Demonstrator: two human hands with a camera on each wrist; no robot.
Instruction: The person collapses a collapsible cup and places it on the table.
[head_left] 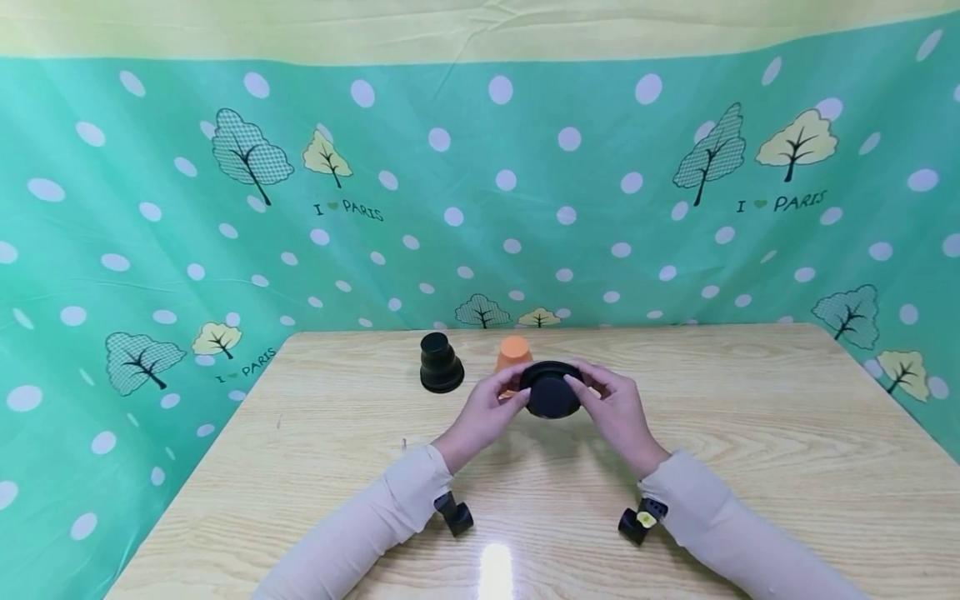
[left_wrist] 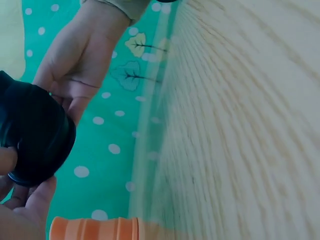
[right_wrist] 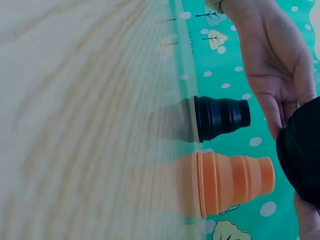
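Observation:
Above the table, both hands hold a black collapsible cup (head_left: pixel 553 392) from opposite sides. My left hand (head_left: pixel 487 412) pinches its left edge between thumb and fingers, while my right hand (head_left: pixel 617 412) grips the right edge in the same way. The cup's round face tilts toward the head camera. Its dark, rounded side (left_wrist: pixel 42 127) shows in the left wrist view, and only part of it (right_wrist: pixel 302 150) enters the right wrist view. Just behind the left hand stands an orange stepped cup (head_left: pixel 514 350), partly hidden in the head view.
A second black stepped cup (head_left: pixel 439 363) stands upside down, wide rim on the wooden table (head_left: pixel 345 450), left of the orange one. A green dotted cloth (head_left: pixel 420 192) hangs behind the table. Each wrist carries a small black camera.

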